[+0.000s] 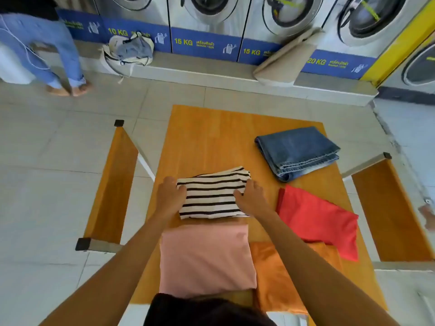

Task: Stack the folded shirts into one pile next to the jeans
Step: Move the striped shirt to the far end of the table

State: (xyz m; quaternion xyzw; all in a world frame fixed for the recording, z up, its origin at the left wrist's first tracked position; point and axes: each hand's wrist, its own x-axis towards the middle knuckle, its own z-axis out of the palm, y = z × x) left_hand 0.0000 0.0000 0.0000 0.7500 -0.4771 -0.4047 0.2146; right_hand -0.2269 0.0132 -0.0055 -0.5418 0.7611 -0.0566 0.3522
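Observation:
A folded black-and-white striped shirt (pixel 213 192) lies in the middle of the wooden table (pixel 211 137). My left hand (pixel 170 196) grips its left edge and my right hand (pixel 250 197) grips its right edge. Folded blue jeans (pixel 297 151) lie at the far right of the table. A red shirt (pixel 317 218) lies just in front of the jeans. A folded pink shirt (pixel 207 257) lies near me, touching the striped one. An orange shirt (pixel 277 276) lies to its right, partly under my right arm.
Wooden benches flank the table, one on the left (pixel 113 184) and one on the right (pixel 390 212). Washing machines (pixel 207 10) line the far wall, with a cloth bag (pixel 128 51) on the ledge. A person in jeans (pixel 42 48) stands far left.

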